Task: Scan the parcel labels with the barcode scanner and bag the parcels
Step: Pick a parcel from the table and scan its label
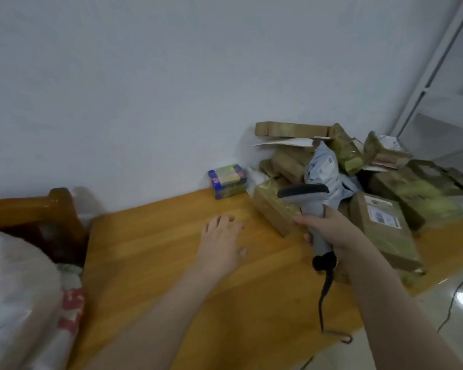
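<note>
While the right hand [330, 231] grips the barcode scanner [302, 192] by its handle, the left hand [221, 240] hovers spread and empty, left of the scanner; parcels [382, 222] heap just behind the scanner. Best to pull one close, label up.

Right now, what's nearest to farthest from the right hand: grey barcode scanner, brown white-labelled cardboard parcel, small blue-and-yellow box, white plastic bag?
1. Grey barcode scanner, held in right hand.
2. Labelled parcel, just right.
3. Blue-and-yellow box, against wall.
4. White bag, far left.
</note>
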